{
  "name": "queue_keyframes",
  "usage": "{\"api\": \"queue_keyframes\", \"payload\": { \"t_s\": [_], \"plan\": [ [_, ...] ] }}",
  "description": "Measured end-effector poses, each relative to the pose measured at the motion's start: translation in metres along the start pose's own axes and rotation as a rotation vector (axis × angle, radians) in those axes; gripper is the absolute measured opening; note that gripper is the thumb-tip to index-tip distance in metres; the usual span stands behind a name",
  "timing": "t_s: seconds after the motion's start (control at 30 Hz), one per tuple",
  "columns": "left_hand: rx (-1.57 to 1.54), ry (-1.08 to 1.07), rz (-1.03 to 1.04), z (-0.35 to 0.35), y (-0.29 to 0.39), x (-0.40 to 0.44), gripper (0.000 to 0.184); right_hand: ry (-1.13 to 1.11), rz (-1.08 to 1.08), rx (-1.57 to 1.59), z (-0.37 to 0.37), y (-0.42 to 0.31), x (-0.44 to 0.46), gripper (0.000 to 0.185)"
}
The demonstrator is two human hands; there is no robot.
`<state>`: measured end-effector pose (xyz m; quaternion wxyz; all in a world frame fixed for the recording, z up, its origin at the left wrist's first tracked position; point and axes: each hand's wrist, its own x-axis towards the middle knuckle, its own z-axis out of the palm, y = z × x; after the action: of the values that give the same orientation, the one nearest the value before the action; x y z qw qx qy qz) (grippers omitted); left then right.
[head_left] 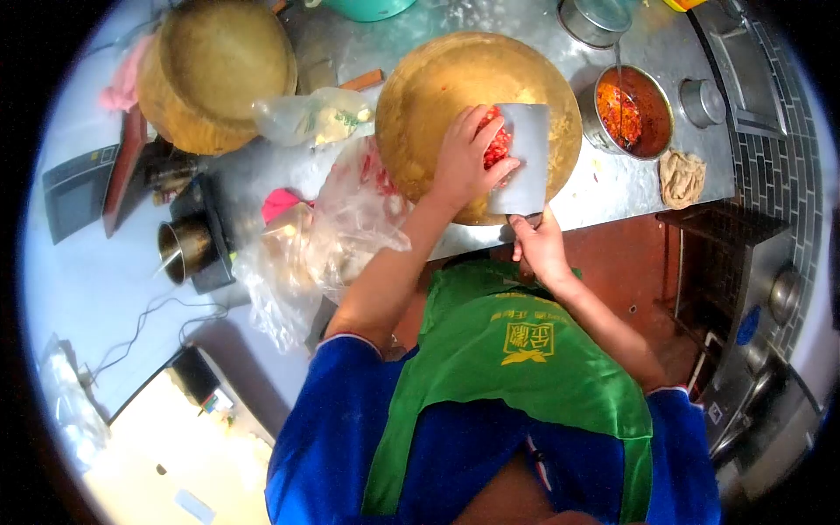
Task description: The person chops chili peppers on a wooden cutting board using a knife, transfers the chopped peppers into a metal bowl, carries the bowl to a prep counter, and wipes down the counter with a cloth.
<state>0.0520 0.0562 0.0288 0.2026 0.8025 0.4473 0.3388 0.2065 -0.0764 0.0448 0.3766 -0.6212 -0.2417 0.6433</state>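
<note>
A round wooden chopping board [420, 87] lies on the metal table. Over it is a cleaver with a broad grey blade [529, 149], and my right hand [541, 245] is closed round its handle at the board's near edge. My left hand [465, 159] curves round a small heap of chopped red peppers [497, 149], holding it against the blade's left side; the thumb is apart from the fingers. Part of the heap is hidden under that hand. To the right of the board stands a metal pot [667, 131] with red chopped food and a ladle in it.
Clear plastic bags [306, 254] lie left of the board, by my left forearm. A second thick wooden block [223, 52] stands at the back left. A crumpled cloth [682, 178] and a small metal container [702, 103] are at the right. A teal basin [367, 7] is at the back.
</note>
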Motion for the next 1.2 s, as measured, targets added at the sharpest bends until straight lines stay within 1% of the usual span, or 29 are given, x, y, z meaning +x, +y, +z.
{"api": "queue_keyframes", "payload": {
  "t_s": [0.07,0.13,0.17,0.27,0.3,0.33,0.43,0.53,0.57,0.63,0.73,0.77,0.83,0.93,1.0,1.03,1.13,1.17,1.2],
  "plan": [
    [0.038,0.063,-0.081,0.007,0.008,-0.002,0.052,-0.030,0.032,-0.082,0.007,-0.004,0.002,0.024],
    [0.037,0.144,-0.090,0.018,0.000,-0.007,0.048,-0.056,0.055,-0.133,0.018,-0.015,0.001,0.025],
    [0.037,0.186,-0.089,0.023,-0.005,-0.008,0.045,-0.086,0.059,-0.110,0.020,-0.012,0.004,0.027],
    [-0.013,0.180,-0.170,0.024,-0.005,-0.010,0.041,-0.113,0.041,-0.078,0.021,-0.002,0.011,0.029],
    [-0.026,0.157,-0.250,0.022,0.000,-0.008,0.036,-0.137,0.063,-0.088,0.022,-0.011,0.008,0.028],
    [-0.018,0.158,-0.254,0.021,0.001,-0.008,0.035,-0.162,-0.030,-0.067,0.021,-0.011,0.011,0.027],
    [0.021,0.172,-0.246,0.019,0.014,0.003,0.030,-0.219,0.015,-0.012,0.008,-0.022,0.008,0.028],
    [0.075,0.171,-0.135,0.018,0.047,0.028,0.030,-0.219,-0.004,0.045,-0.013,-0.042,-0.004,0.027],
    [0.051,0.148,-0.153,0.019,0.065,0.040,0.029,-0.204,-0.023,0.075,-0.023,-0.049,-0.007,0.027],
    [0.007,0.128,-0.104,0.030,0.092,0.063,0.028,-0.187,-0.056,0.135,-0.045,-0.058,-0.015,0.026],
    [-0.073,0.056,-0.048,0.058,0.120,0.094,0.028,-0.032,-0.023,0.206,-0.073,-0.092,-0.034,0.025],
    [-0.072,0.021,-0.026,0.068,0.125,0.106,0.029,0.010,-0.014,0.200,-0.081,-0.104,-0.037,0.020],
    [-0.130,-0.016,0.002,0.091,0.135,0.128,0.028,0.070,-0.005,0.262,-0.097,-0.132,-0.040,0.017],
    [-0.180,-0.249,-0.073,0.131,0.126,0.164,0.032,0.092,0.009,0.398,-0.122,-0.150,-0.027,0.014],
    [-0.137,-0.268,-0.053,0.155,0.115,0.184,0.030,0.123,0.002,0.511,-0.132,-0.164,-0.026,0.015],
    [-0.118,-0.278,-0.048,0.164,0.110,0.190,0.030,0.142,-0.002,0.495,-0.136,-0.172,-0.033,0.013],
    [-0.240,-0.031,-0.014,0.175,0.108,0.198,0.026,0.216,0.006,0.496,-0.148,-0.169,-0.049,0.015],
    [-0.323,0.034,-0.086,0.177,0.111,0.195,0.022,0.206,-0.036,0.459,-0.154,-0.163,-0.052,0.017],
    [-0.371,0.059,-0.145,0.183,0.107,0.195,0.022,0.216,-0.043,0.422,-0.159,-0.157,-0.054,0.017]
  ]
}}
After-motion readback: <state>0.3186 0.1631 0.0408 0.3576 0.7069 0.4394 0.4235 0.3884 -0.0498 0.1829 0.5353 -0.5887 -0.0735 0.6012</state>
